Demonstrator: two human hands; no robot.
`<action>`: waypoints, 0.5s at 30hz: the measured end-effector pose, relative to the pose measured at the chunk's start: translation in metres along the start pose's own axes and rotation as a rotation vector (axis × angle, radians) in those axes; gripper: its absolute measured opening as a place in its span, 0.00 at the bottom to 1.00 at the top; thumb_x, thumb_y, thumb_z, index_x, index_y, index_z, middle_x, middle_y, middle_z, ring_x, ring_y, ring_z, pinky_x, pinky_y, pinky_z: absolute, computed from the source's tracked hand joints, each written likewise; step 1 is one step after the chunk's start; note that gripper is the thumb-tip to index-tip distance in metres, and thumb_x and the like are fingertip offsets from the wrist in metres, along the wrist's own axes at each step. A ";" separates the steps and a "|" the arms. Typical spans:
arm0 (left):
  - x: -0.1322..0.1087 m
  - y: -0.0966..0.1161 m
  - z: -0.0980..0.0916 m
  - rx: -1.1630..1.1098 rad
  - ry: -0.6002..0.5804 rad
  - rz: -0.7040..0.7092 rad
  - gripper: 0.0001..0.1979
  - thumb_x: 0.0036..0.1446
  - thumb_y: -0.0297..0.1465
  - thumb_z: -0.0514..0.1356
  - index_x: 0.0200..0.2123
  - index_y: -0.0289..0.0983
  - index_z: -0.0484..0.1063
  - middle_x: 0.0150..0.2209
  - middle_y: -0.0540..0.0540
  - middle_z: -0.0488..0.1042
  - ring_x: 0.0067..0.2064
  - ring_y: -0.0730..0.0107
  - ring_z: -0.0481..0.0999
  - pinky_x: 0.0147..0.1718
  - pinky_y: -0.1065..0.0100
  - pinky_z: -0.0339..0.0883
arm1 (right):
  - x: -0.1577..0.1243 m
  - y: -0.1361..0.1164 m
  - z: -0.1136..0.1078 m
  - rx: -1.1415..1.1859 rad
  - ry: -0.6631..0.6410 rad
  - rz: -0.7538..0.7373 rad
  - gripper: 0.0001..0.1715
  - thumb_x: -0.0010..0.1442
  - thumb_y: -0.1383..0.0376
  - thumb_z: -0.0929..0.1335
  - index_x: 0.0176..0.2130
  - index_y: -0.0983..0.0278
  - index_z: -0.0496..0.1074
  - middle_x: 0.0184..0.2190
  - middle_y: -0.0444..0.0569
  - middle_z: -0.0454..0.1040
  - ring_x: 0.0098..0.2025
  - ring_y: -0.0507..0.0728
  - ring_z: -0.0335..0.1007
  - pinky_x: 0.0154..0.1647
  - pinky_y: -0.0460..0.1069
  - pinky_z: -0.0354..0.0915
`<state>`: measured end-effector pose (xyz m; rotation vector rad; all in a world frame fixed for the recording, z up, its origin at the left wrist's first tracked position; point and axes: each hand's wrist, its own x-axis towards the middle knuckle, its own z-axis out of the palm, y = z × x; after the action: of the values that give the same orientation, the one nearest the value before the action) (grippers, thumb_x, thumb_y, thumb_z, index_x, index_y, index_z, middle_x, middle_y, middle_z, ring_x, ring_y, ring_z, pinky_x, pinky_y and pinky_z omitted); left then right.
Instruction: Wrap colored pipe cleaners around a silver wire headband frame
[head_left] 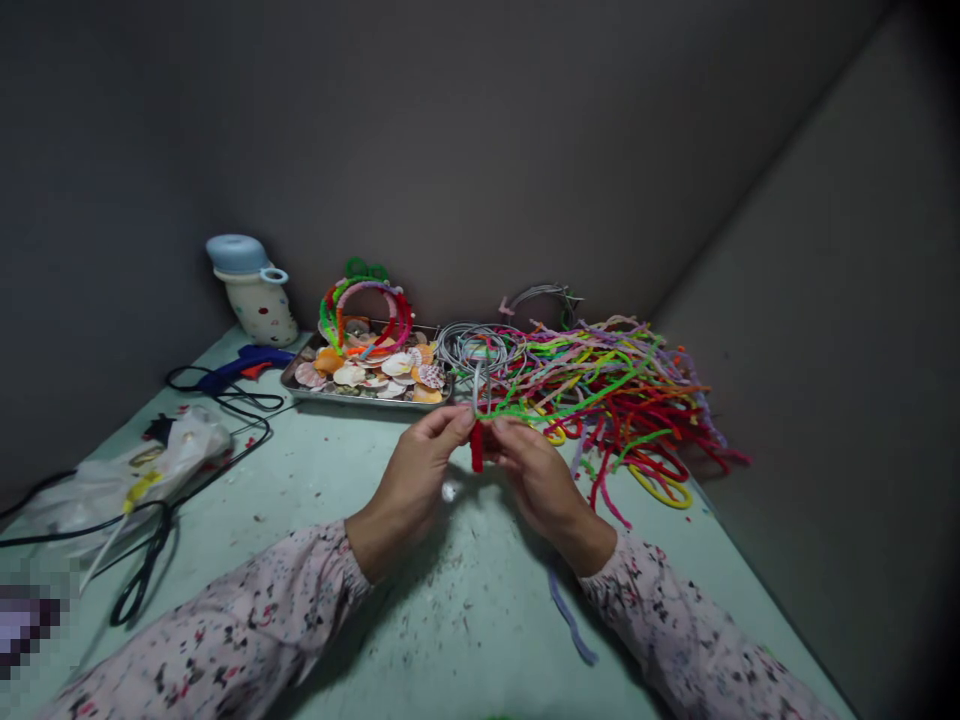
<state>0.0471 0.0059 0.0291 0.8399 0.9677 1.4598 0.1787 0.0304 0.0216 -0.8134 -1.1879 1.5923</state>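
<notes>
- Both arms reach in from the bottom, floral sleeves (225,620) on, wrists bent, hands close together above the table (465,610)
- Left hand (412,490) pinched nearly shut on a red pipe cleaner (476,450)
- Right hand (536,490) pinching there too, green pipe cleaner (525,403) and grey strand (478,390) sticking out
- Fingers hide the join, can't tell how it's connected
- Messy pipe cleaner pile (607,400) just beyond
- Blurred blob (22,625) bottom-left, no idea what

seashell tray (360,399), blue glue gun (247,366), black scissors (142,570), plastic bag (172,455)
</notes>
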 end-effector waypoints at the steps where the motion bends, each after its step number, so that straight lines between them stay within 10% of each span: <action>1: 0.000 0.000 0.000 -0.012 0.011 0.003 0.09 0.54 0.36 0.64 0.36 0.38 0.77 0.37 0.47 0.76 0.39 0.72 0.72 0.42 0.70 0.63 | 0.000 -0.002 0.000 -0.068 -0.027 -0.020 0.11 0.55 0.57 0.71 0.35 0.62 0.75 0.33 0.46 0.76 0.35 0.53 0.70 0.40 0.50 0.67; 15: -0.002 0.009 -0.001 0.255 0.064 0.033 0.11 0.54 0.39 0.62 0.31 0.37 0.75 0.29 0.50 0.71 0.31 0.71 0.67 0.34 0.70 0.60 | 0.009 -0.029 -0.024 -0.695 -0.182 -0.227 0.09 0.58 0.63 0.68 0.39 0.61 0.76 0.35 0.45 0.78 0.37 0.55 0.71 0.39 0.50 0.65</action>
<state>0.0429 0.0034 0.0365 1.0018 1.2112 1.4166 0.2060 0.0482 0.0426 -0.9277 -1.9398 1.0775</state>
